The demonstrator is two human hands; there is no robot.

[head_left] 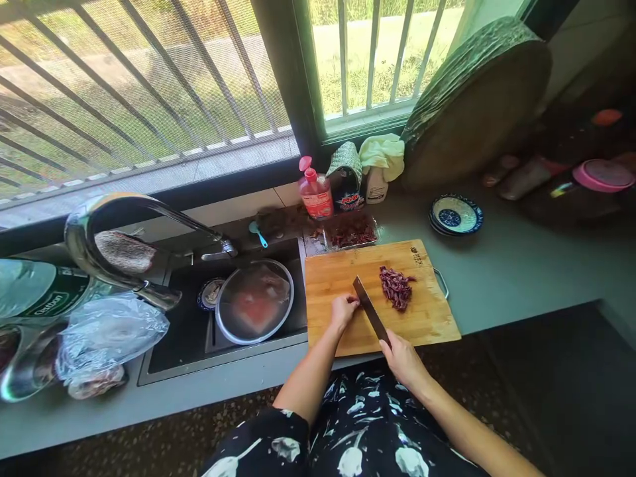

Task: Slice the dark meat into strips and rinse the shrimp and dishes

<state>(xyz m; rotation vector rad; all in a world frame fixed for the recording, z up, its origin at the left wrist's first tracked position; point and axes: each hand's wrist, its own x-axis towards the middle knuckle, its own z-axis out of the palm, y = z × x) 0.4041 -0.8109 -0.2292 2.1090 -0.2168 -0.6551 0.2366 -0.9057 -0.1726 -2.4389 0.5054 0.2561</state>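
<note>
Nearest the camera, the right hand [403, 361] is clenched round the handle of a knife [370, 309], whose blade slants across the cutting board [427, 318] with its tip beside the left hand [342, 310]. That left hand rests curled on the board, fingertips pressed down against the blade's side; whether it pins anything under them I cannot tell. Just right of the blade, on the board, lies a small heap of chopped reddish-purple pieces [396, 287]. Left of the board sits a dark sink [173, 344] with a metal bowl [255, 301] in it. Behind the board stand a red bottle [316, 192] and a tray of dark red bits [350, 232]; a blue-patterned dish [456, 214] lies behind its right corner.
</note>
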